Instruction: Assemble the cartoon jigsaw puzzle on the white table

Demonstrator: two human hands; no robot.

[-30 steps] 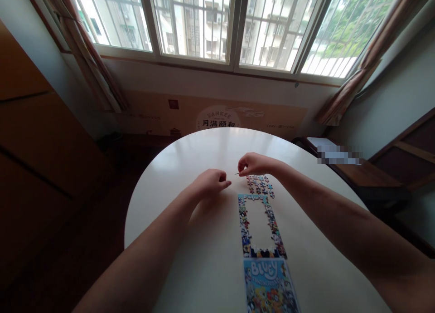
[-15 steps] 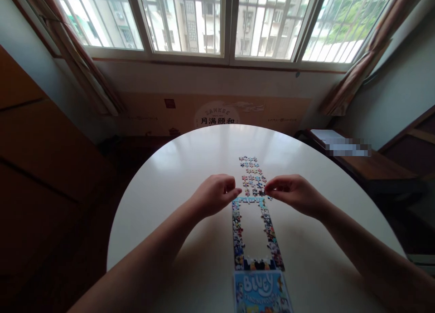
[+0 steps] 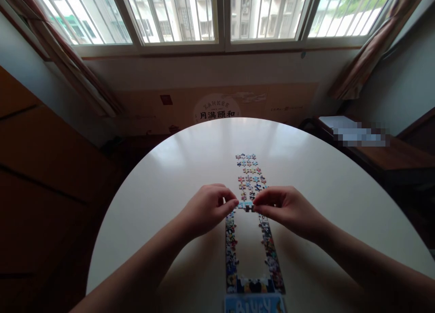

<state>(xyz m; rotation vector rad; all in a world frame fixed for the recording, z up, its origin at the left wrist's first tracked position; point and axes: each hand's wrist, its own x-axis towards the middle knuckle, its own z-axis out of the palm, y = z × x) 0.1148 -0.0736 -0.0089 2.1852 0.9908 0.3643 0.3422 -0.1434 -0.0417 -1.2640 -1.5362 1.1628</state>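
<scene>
A partly assembled jigsaw border (image 3: pixel 231 240) lies on the white round table, a tall frame with bare tabletop inside. My right hand (image 3: pixel 288 208) pinches a dark puzzle piece (image 3: pixel 249 208) over the border's far edge. Opposite it, my left hand (image 3: pixel 209 208) is closed at the far left corner of the border, thumb and forefinger together; whether anything sits between them is hidden. Beyond both hands, loose puzzle pieces (image 3: pixel 249 179) lie face up in rough rows. Part of the border's top edge is covered by my fingers.
A blue picture box or card marked "Bluey" (image 3: pixel 254 304) lies at the border's near end. The round table (image 3: pixel 163 177) curves away toward a printed panel (image 3: pixel 136 109) under the window. To the right stands a wooden bench (image 3: pixel 401 156) with papers on it.
My right hand has drawn back from the loose pieces toward the border, bringing a dark puzzle piece. My left hand has come slightly nearer and its fingertips have closed. The view has tilted down.
</scene>
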